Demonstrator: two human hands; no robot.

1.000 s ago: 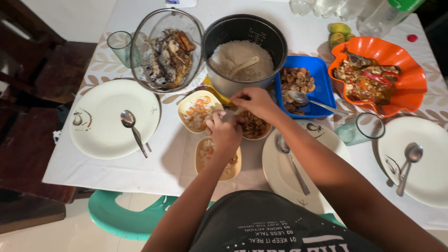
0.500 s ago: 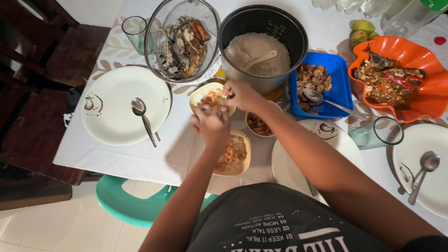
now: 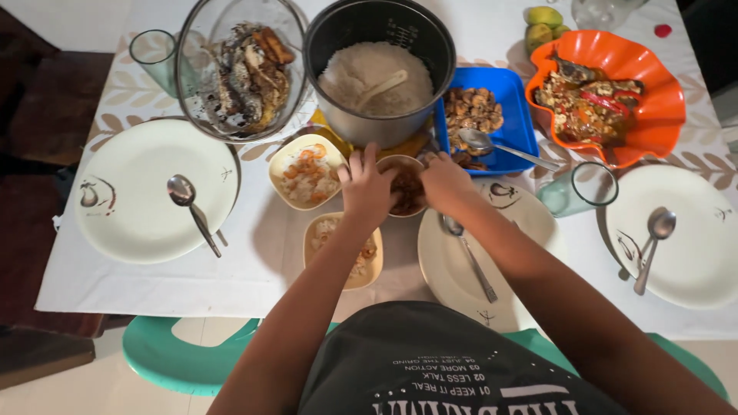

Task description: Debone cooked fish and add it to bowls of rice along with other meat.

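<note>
Cupping a small round cream bowl of brown food (image 3: 406, 184) at the counter's (image 3: 254, 284) centre, left hand (image 3: 369, 188) at nine o'clock, right hand (image 3: 446, 180) at three, each grip narrow around its rim. Shifting it would call for a level lift, judging by the crowding dishes.

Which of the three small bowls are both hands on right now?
The small round bowl of brown food, beside the rice pot. The left hand and right hand flank it; the two yellowish shrimp-rice bowls lie untouched.
</note>
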